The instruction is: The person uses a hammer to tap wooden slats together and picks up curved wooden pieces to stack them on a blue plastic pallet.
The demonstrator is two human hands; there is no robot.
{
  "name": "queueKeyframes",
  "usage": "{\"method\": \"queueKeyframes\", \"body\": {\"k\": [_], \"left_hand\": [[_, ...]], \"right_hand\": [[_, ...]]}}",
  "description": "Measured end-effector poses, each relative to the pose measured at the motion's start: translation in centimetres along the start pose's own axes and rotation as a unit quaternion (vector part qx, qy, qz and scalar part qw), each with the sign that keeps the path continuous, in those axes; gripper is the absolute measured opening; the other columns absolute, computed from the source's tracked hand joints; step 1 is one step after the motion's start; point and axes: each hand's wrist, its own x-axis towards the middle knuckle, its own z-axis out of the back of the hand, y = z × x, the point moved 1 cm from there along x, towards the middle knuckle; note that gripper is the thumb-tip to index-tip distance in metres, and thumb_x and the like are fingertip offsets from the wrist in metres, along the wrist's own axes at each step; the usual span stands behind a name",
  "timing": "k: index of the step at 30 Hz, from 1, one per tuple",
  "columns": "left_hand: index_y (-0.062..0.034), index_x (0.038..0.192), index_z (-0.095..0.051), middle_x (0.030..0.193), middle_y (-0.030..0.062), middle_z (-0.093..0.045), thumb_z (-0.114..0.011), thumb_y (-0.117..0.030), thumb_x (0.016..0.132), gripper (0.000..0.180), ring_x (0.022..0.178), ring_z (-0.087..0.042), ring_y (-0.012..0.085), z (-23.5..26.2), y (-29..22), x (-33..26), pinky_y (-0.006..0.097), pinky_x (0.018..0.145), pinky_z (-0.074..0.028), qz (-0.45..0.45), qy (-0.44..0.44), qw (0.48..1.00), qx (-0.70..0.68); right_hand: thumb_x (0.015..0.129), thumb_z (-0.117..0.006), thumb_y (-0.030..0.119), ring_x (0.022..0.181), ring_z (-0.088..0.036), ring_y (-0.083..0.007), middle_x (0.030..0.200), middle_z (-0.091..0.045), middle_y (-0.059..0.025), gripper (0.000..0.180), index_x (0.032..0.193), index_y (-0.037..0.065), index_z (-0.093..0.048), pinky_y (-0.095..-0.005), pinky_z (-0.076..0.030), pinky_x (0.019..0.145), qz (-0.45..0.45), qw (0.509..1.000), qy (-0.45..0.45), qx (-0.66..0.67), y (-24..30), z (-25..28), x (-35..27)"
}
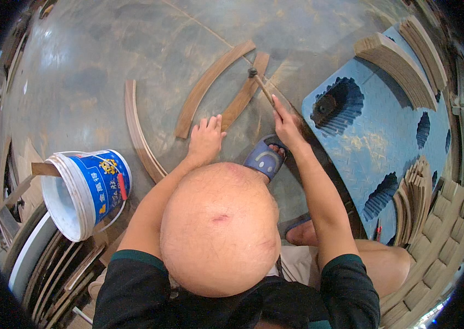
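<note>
My right hand (287,129) is closed round the thin wooden handle of a hammer (264,88) with a small dark head. That head rests over the upper part of a short curved wooden piece (241,101) on the floor. Fingers stretched out, my left hand (206,140) lies by this piece's near end; whether it presses on the wood I cannot tell. Beside it on the left is a longer curved wooden piece (210,88). Further left lies a thin curved strip (139,131), partly hidden behind my left forearm.
A white bucket with a blue label (112,181) lies tilted at left, above stacked curved strips (56,268). On the right, a dark-stained blue board (341,148) carries thick curved wooden pieces (396,68) and a bundle of strips (413,203). My knee and blue slipper (262,159) are near my hands.
</note>
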Motion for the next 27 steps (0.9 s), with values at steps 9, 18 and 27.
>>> {"method": "queueKeyframes", "body": {"k": [9,18,27], "left_hand": [[-0.005,0.165,-0.059,0.131,0.0077,-0.064,-0.075,-0.041,0.107,0.07,0.121,-0.061,0.0314,0.1,0.0,0.1,0.046,0.094,-0.057,0.008,0.014,1.0,-0.01],[-0.0124,0.161,-0.064,0.128,0.0107,-0.071,-0.075,-0.039,0.107,0.061,0.119,-0.07,0.0342,2.7,-0.6,6.0,0.05,0.096,-0.059,0.027,-0.061,0.994,-0.092],[-0.0122,0.152,-0.072,0.133,0.0097,-0.073,-0.08,-0.049,0.1,0.064,0.126,-0.067,0.0334,4.3,0.3,7.0,0.049,0.108,-0.051,0.047,-0.084,0.991,-0.097]], "right_hand": [[0.116,-0.065,0.013,0.104,-0.08,-0.0417,0.116,-0.076,-0.0334,0.055,0.17,0.019,-0.057,-0.0415,-0.06,0.09,-0.051,0.998,-0.015,-0.029,2.1,0.5,0.2],[0.119,-0.059,0.01,0.156,-0.059,-0.0368,0.166,-0.062,-0.0283,0.053,0.171,0.004,-0.052,-0.0401,-0.043,0.129,-0.093,0.992,-0.021,0.077,3.1,1.8,0.2],[0.114,-0.069,0.028,0.143,-0.068,-0.0437,0.147,-0.073,-0.0317,0.055,0.159,-0.003,-0.06,-0.0445,-0.051,0.121,-0.189,0.982,0.023,0.009,3.1,3.3,-1.8]]}}
